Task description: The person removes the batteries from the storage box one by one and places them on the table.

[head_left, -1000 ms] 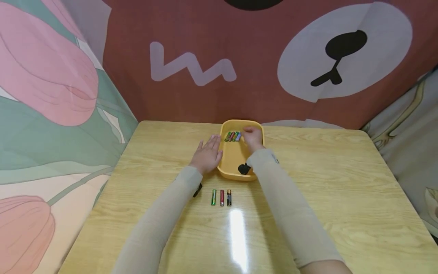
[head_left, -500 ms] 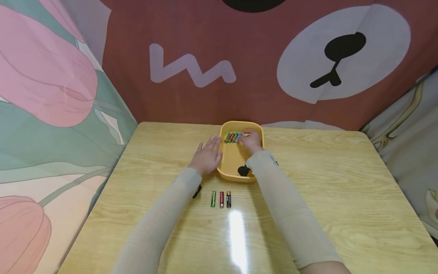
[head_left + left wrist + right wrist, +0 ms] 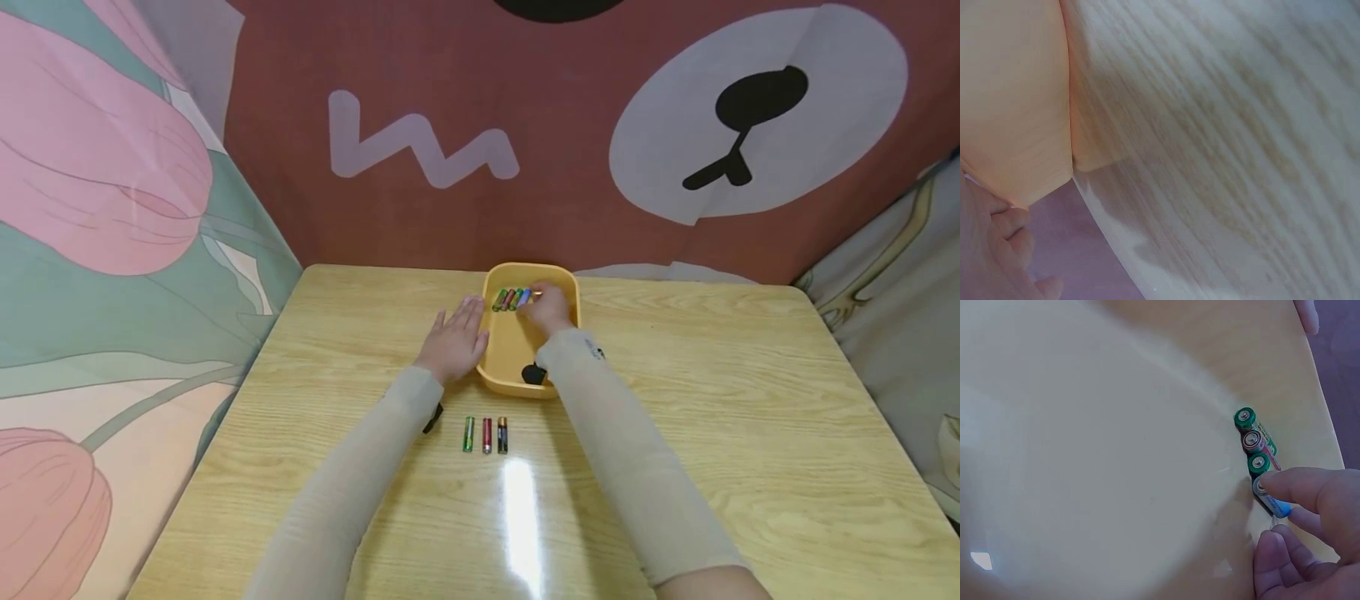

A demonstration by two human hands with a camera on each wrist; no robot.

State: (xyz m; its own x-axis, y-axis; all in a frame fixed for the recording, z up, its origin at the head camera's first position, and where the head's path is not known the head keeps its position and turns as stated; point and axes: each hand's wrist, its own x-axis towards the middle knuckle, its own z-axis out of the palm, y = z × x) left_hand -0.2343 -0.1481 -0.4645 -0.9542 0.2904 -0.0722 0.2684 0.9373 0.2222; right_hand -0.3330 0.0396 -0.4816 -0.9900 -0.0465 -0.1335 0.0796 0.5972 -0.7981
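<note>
A yellow plastic tray (image 3: 512, 343) stands at the back of the table. My left hand (image 3: 452, 340) lies against its left wall with straight fingers; the left wrist view shows several fingertips (image 3: 1019, 240) by the tray wall (image 3: 1016, 94). Inside the tray, a row of batteries lies side by side near the far end: a green battery (image 3: 1245, 417), a red one (image 3: 1252, 442), another green one (image 3: 1259, 464) and a blue one (image 3: 1272, 501). My right hand (image 3: 550, 310) reaches into the tray and pinches the blue battery by its ends, its other fingers (image 3: 1269, 553) curled below.
Three batteries lie apart on the table before the tray: green (image 3: 468, 434), red (image 3: 487, 435) and black with a copper end (image 3: 502, 435). A black wrist camera (image 3: 534, 374) hangs under the right wrist, over the tray's near end. Printed cloth (image 3: 450, 225) hangs behind the table.
My right hand has moved slightly left and its fingers have come onto the blue battery. The left hand and the three batteries on the table have stayed put.
</note>
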